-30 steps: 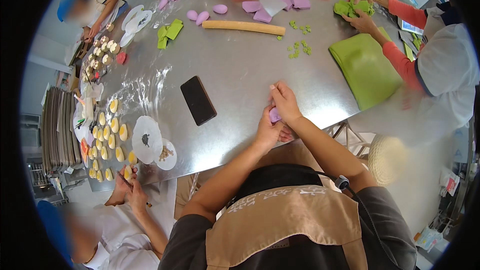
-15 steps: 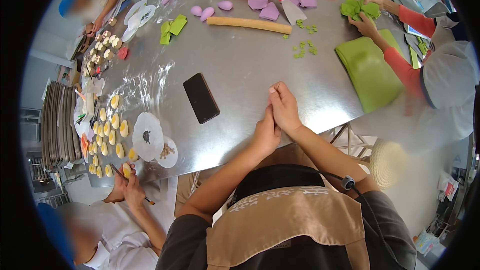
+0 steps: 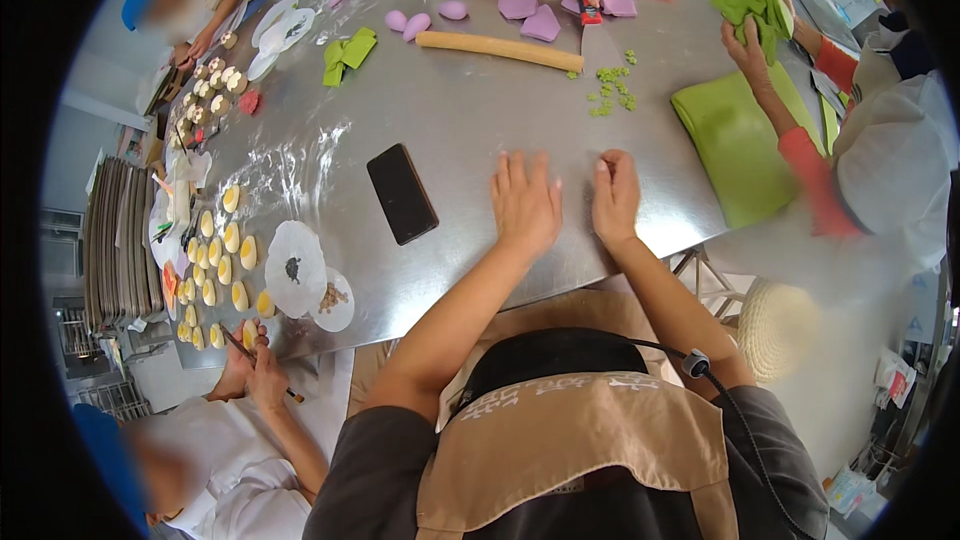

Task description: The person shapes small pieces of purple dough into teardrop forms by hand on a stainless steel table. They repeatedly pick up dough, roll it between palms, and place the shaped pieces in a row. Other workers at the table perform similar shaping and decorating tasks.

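My left hand [image 3: 528, 205] lies palm down on the steel table [image 3: 460, 140], fingers stretched out and slightly spread, holding nothing. To its right, my right hand [image 3: 616, 198] rests on the tabletop with fingers loosely curled in and the thumb on the inner side; no object shows in it. The two hands are apart. A black phone [image 3: 402, 194] lies left of my left hand, not touched. Beyond my hands, a wooden rolling pin [image 3: 500, 50] lies across the table. Small green dough bits [image 3: 612, 90] are scattered near its right end.
A co-worker at the right holds green dough pieces [image 3: 745, 5] above a folded green sheet [image 3: 745, 140]. Across the table, another hand grips a scraper [image 3: 590, 20]. At lower left, a person brushes among yellow-and-white egg-shaped pieces [image 3: 232, 238]. White paper rounds [image 3: 296, 270] lie nearby.
My clasped hands have parted: the left has opened flat on the table, the right has moved to the right. The co-worker's green pieces are lifted, and the scraper has shifted and turned upright.
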A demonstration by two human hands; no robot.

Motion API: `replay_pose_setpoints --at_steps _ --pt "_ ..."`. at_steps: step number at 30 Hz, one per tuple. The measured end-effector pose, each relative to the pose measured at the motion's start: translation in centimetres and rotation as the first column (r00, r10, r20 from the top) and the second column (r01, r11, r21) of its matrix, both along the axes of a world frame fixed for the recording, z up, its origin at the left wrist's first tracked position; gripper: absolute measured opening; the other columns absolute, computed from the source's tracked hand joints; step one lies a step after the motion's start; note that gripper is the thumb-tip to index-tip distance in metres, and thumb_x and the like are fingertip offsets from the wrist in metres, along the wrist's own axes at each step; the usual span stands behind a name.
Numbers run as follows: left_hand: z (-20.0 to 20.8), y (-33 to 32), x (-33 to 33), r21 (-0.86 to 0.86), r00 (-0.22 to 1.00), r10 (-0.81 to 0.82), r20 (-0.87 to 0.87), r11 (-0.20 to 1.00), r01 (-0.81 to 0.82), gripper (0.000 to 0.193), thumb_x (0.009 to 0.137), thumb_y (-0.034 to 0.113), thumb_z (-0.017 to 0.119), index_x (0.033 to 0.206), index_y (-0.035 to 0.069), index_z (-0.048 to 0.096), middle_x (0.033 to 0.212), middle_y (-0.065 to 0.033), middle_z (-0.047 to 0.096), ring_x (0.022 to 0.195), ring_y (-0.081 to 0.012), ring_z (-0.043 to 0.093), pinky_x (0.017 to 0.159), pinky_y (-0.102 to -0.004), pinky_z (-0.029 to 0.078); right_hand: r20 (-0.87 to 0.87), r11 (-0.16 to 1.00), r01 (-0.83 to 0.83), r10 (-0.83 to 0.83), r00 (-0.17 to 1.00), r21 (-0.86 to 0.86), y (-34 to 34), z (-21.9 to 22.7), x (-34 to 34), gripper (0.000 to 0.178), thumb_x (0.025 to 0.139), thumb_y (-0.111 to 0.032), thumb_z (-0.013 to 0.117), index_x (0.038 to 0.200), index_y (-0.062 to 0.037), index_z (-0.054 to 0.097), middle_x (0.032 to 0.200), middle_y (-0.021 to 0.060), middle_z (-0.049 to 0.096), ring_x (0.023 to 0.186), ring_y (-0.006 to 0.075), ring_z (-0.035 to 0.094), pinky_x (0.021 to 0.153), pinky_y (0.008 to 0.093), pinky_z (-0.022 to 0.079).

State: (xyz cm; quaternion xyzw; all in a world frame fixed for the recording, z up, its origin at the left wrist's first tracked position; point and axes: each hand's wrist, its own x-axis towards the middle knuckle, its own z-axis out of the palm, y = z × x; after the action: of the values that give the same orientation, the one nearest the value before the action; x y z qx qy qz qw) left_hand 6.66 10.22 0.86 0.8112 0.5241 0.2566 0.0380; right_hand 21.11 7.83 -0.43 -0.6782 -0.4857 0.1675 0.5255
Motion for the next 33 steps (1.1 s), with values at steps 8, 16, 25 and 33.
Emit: replay_pose_setpoints --at_steps 8,16,25,33 --pt "0.2 -5.0 -2.8 -0.167 0.933 -0.300 0.197 0.928 0.334 0.013 0.088 0.016 0.064 0.082 0.005 0.062 0.090 -0.0128 0.058 0.090 -0.0341 0.053 0.083 -0.0471 0.042 0.271 0.988 -0.135 0.149 0.951 -0.070 -3.0 0.5 2.3 0.011 0.090 -0.010 0.059 0.099 -0.0036 0.056 0.096 0.0144 0.059 0.091 0.0343 0.056 0.080 0.0435 0.046" --pt "-0.4 2.8 -1.5 0.053 0.969 -0.246 0.030 0.968 0.244 0.018 0.087 0.021 0.068 0.092 0.005 0.063 0.102 -0.0156 0.058 0.102 -0.0358 0.053 0.089 -0.0482 0.042 0.239 0.989 -0.104 0.126 0.963 -0.102 -3.1 0.5 2.2 0.009 0.090 -0.012 0.060 0.096 -0.0048 0.058 0.096 0.0123 0.060 0.092 0.0342 0.057 0.079 0.0447 0.047" --pt "-1.1 0.6 -1.9 -0.090 0.958 -0.287 -0.008 0.954 0.285 0.042 0.092 0.020 0.062 0.130 0.003 0.056 0.137 -0.0230 0.052 0.135 -0.0413 0.043 0.111 -0.0532 0.032 0.198 0.990 -0.111 0.125 0.972 -0.082 -3.1 1.0 2.3 0.008 0.090 -0.012 0.059 0.094 -0.0050 0.058 0.095 0.0120 0.061 0.092 0.0342 0.058 0.079 0.0439 0.047" --pt "-1.0 3.9 -0.3 -0.053 0.994 -0.102 0.025 0.993 0.103 0.047 0.096 0.020 0.054 0.138 0.001 0.050 0.145 -0.0262 0.045 0.132 -0.0459 0.045 0.111 -0.0531 0.033 0.258 0.989 -0.116 0.137 0.957 -0.094 -3.1 1.0 2.0 0.006 0.090 -0.012 0.059 0.092 -0.0060 0.059 0.093 0.0121 0.062 0.090 0.0354 0.059 0.078 0.0450 0.047"
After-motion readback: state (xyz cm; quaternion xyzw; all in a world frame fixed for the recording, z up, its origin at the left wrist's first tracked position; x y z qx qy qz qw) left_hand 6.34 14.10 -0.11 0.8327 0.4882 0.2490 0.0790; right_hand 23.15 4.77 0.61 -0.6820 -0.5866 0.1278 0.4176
